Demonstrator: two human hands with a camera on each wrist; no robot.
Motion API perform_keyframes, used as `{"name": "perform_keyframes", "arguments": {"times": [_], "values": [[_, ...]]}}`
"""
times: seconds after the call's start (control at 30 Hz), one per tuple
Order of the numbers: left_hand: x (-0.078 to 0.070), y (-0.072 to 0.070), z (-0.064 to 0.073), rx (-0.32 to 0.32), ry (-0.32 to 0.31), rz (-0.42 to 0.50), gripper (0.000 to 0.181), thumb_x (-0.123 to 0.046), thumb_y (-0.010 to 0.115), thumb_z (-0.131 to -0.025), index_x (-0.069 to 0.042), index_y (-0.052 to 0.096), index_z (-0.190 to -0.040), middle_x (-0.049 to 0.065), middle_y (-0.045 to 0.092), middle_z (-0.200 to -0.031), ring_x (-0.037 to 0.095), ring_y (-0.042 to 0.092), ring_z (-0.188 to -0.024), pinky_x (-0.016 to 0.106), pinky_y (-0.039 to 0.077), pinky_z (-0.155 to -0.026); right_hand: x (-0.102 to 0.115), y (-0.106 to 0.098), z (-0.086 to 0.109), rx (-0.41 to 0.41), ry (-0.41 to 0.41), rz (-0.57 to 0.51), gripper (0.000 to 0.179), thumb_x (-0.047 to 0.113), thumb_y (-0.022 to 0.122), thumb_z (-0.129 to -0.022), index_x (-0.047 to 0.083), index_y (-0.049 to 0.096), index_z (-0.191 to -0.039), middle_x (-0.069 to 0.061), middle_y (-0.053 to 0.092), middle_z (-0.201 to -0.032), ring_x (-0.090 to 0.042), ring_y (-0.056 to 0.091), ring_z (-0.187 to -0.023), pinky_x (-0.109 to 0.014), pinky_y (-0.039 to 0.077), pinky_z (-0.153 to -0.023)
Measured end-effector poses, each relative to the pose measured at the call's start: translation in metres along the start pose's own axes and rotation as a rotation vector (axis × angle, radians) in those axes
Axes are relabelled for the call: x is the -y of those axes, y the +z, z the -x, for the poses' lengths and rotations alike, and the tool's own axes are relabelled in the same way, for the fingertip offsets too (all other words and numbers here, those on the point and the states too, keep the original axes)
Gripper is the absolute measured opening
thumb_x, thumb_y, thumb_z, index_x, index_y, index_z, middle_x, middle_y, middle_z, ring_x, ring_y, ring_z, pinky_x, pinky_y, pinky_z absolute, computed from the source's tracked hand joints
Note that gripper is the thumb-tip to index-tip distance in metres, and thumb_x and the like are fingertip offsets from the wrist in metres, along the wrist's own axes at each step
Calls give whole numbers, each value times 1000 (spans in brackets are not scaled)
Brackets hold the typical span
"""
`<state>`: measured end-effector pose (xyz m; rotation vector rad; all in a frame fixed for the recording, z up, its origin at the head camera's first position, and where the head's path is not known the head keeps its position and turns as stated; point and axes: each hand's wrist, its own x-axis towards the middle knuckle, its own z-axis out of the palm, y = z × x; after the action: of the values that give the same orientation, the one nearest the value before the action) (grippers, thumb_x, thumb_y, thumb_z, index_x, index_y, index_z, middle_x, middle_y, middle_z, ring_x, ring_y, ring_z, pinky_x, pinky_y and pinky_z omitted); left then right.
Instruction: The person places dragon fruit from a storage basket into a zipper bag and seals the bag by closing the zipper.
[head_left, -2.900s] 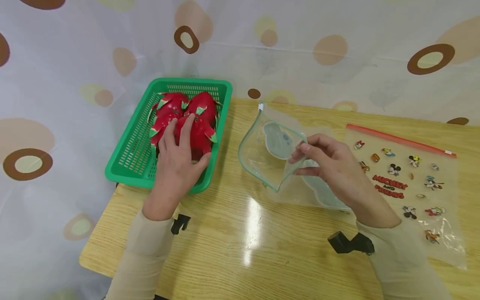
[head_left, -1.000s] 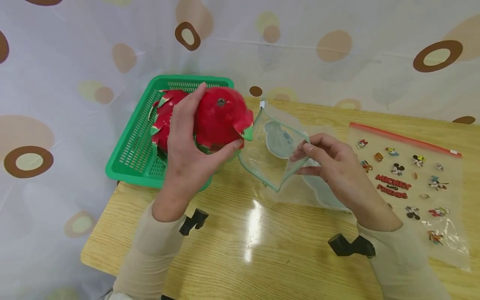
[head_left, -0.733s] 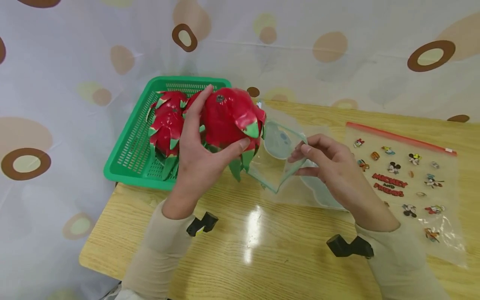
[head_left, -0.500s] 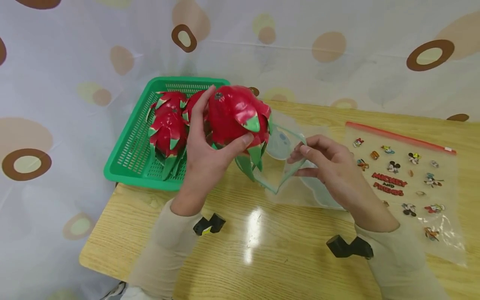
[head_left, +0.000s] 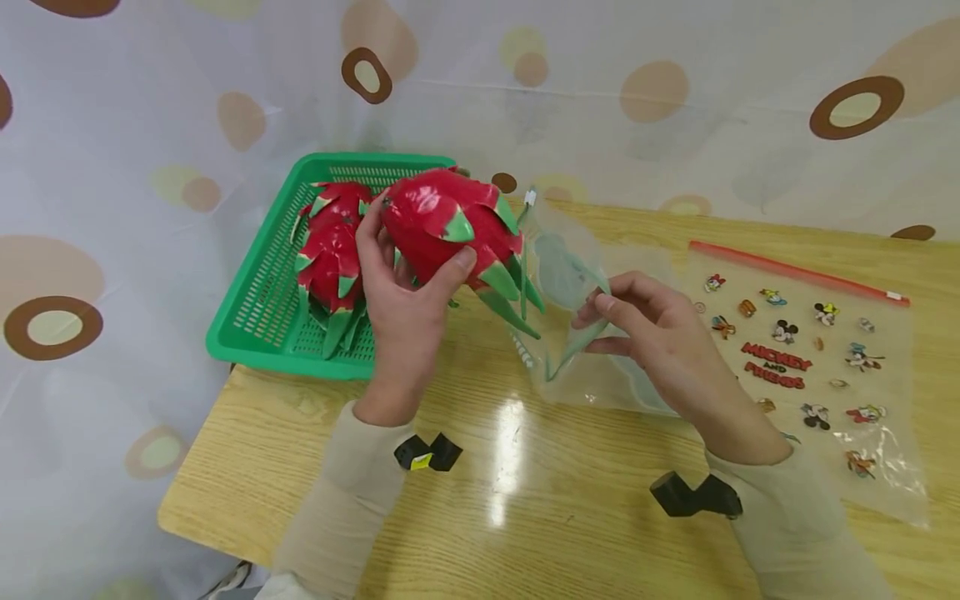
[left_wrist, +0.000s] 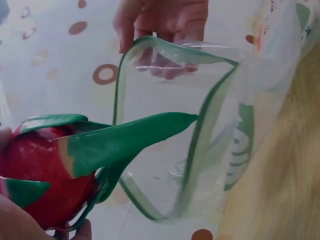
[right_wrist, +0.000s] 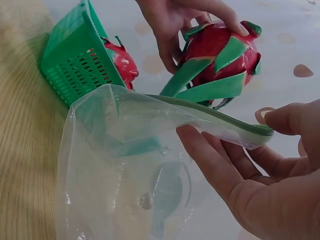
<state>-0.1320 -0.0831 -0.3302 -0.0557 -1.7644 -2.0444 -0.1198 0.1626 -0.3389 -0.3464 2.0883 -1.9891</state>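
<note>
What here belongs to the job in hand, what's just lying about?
In the job:
Dragon fruit, in the left hand
Open clear zip bag, rim pinched by the right hand
Probably the green basket with more dragon fruits

Lying about:
Mickey and Friends zip bag, flat on the table, apparently unused

The glossy red, green-tipped dragon fruit (head_left: 446,223) hides part of the right side of the perforated green plastic basket (head_left: 281,363) — and is itself cut off in the left wrist view. The right hand (head_left: 671,346) covers part of the clear, green-rimmed plastic bag (head_left: 561,275). The right edge of the yellowish wooden tabletop (head_left: 570,496) — out of frame.
</note>
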Motion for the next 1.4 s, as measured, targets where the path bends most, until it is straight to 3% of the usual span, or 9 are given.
{"name": "perform_keyframes", "arguments": {"times": [0.2, 0.43, 0.7, 0.87, 1.07, 1.27, 1.33, 1.4], "values": [[1, 2, -1, -25, -45, 78, 84, -11, 77, -81, -22, 27, -148, 0, 44, -145, 17, 42, -136, 40, 54, -99, -1, 1, -2, 2, 18, 0, 29, 26, 53, -103, -2, 56, -110, -10, 63, -106, -20, 66, -103, -33, 61, -81], [21, 14, 16, 24, -95, 5, 82, -11, 84, -76, -23, 31, -137, 0, 44, -141, 18, 43, -134, 40, 55, -96, -1, 5, -5, -12, 5, -48, 27, 25, 53, -103, -1, 55, -109, -10, 63, -105, -20, 66, -100, -33, 61, -81], [45, 20, 32, 127, -58, 4, 84, -7, 85, -75, -22, 29, -135, 1, 45, -140, 18, 43, -134, 40, 52, -102, 3, 9, -5, -25, -44, -145, 20, 19, 53, -103, -1, 55, -107, -8, 62, -104, -18, 65, -98, -33, 60, -82], [56, 20, 40, 193, -85, -30, 88, -7, 86, -74, -19, 27, -138, -1, 42, -143, 18, 43, -136, 41, 50, -103, 3, 13, -6, -17, -85, -118, 20, 16, 53, -103, -2, 56, -109, -9, 64, -103, -20, 66, -98, -33, 60, -83], [64, 19, 45, 262, -79, -121, 88, -6, 86, -74, -24, 29, -138, -3, 41, -145, 16, 43, -136, 42, 46, -109, 3, 17, -6, -25, -128, -32, 17, 14, 52, -103, -1, 58, -107, -6, 66, -102, -18, 66, -95, -28, 60, -81], [67, 16, 45, 308, -91, -251, 88, -16, 86, -77, -26, 29, -143, -6, 40, -148, 11, 39, -137, 39, 44, -110, 3, 20, -5, -34, -141, 3, 18, 15, 51, -103, -1, 58, -107, -7, 65, -102, -19, 65, -95, -26, 59, -84], [68, 14, 45, 331, -61, -314, 87, -20, 85, -79, -26, 30, -146, -7, 39, -149, 9, 36, -139, 38, 44, -110, 4, 20, -5, -41, -144, 12, 18, 16, 51, -103, 0, 58, -107, -8, 65, -103, -20, 66, -95, -26, 58, -85], [69, 12, 43, 336, 20, -419, 87, -25, 84, -79, -23, 32, -148, -4, 37, -153, 12, 32, -142, 39, 43, -111, 6, 20, -4, -48, -151, 20, 18, 16, 50, -104, 1, 59, -108, -7, 65, -103, -19, 66, -94, -25, 58, -84]]}}
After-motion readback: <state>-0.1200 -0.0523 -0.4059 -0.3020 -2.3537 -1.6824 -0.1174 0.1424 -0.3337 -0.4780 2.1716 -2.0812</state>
